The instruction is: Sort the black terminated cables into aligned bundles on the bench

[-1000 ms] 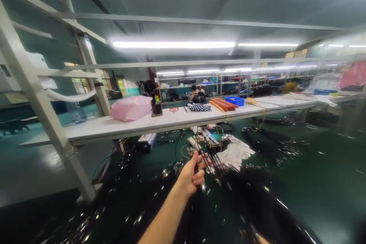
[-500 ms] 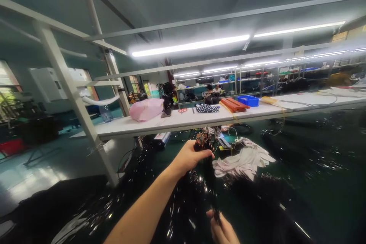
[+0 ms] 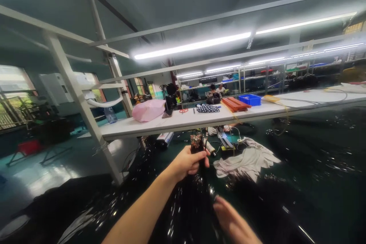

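My left hand [image 3: 187, 163] is closed around the top of a bundle of black cables [image 3: 200, 183], whose metal-tipped ends [image 3: 196, 141] stick up above my fist. The bundle hangs down from my fist into a glossy black heap [image 3: 183, 213] on the dark green table. My right hand [image 3: 233, 223] is low in the view beside the hanging bundle, blurred by motion, with its fingers partly stretched toward the cables.
A pile of white gloves [image 3: 248, 158] lies just right of my left hand. A white shelf [image 3: 183, 120] above carries a pink bag [image 3: 148, 109], an orange tray [image 3: 234, 103] and a blue bin [image 3: 250, 100]. White frame posts [image 3: 77, 99] stand on the left. People sit at far benches.
My left hand gathered the spread cables into a tight upright bundle and raised it. My right hand came into view below and now reaches along the bundle. The view swung left.
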Demonstrator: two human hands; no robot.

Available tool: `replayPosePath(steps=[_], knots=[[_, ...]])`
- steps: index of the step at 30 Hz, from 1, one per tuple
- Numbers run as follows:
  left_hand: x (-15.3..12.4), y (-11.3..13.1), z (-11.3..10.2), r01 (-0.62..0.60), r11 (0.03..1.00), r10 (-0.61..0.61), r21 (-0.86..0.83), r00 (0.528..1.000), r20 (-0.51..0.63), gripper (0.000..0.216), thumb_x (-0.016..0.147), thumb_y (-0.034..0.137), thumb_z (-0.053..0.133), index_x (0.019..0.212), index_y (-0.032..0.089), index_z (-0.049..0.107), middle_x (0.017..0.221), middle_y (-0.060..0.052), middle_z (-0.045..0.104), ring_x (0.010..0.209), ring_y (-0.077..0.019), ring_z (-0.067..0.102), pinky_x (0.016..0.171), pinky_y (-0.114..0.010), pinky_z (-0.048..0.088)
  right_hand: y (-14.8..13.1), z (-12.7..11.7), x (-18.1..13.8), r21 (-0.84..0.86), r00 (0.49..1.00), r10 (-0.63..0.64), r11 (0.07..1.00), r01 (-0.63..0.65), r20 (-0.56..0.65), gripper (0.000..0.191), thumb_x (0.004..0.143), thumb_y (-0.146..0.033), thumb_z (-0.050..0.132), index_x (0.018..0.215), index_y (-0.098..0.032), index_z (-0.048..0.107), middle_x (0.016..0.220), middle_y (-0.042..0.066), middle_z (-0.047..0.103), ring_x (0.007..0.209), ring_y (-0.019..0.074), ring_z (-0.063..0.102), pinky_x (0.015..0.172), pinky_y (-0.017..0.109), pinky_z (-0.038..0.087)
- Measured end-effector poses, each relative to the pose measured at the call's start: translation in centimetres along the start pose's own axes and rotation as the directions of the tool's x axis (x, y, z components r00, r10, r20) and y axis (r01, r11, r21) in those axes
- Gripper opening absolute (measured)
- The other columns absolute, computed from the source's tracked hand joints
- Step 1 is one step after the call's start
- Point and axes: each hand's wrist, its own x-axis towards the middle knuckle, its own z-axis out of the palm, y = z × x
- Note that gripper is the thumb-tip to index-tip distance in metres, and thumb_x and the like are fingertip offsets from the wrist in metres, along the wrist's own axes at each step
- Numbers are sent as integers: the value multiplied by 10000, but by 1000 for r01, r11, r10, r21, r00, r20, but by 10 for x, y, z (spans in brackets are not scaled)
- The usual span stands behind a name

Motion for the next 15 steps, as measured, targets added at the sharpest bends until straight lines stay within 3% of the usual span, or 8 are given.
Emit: replayPosePath(steps=[3,6,8,11,15], knots=[[-6,-8,14,15,1000,-15,-11,997,71,296,707,356,600,852,101,559,684,-78,625,312,14,220,297,-157,157,-34,11,10,-9,991,-92,996,91,-100,412,689,-406,645,1034,-183,617,988,108,635,894,221,586,839,362,421],[-9,-18,29,-25,1000,24,17,1000,17,298,698,350,610,840,90,572,738,-107,639,307,10,254,291,-161,172,-50,31,20,-70,982,-152,987,144,-110,345,705,-420,622,911,-145,629,723,47,648,620,170,600,613,306,482],[-10,-24,34,-58,997,62,49,994,-90,296,671,335,636,819,83,588,734,-102,639,303,8,279,288,-163,177,-49,41,22,-100,963,-204,977,189,-178,330,701,-433,617,860,-145,608,630,10,619,518,147,573,517,273,466],[-11,-32,34,-84,994,97,67,968,-232,295,626,320,674,788,84,603,668,-71,629,298,0,299,285,-163,183,-41,47,22,-202,916,-277,953,225,-289,315,714,-444,597,836,-155,569,638,11,627,546,165,600,530,269,478],[-13,-42,32,-80,995,91,55,968,-235,295,628,338,669,775,90,604,625,-45,608,290,-3,289,281,-167,191,-35,42,20,-352,891,-350,905,240,-291,274,764,-438,537,816,-169,525,649,18,626,560,174,608,533,269,484]])
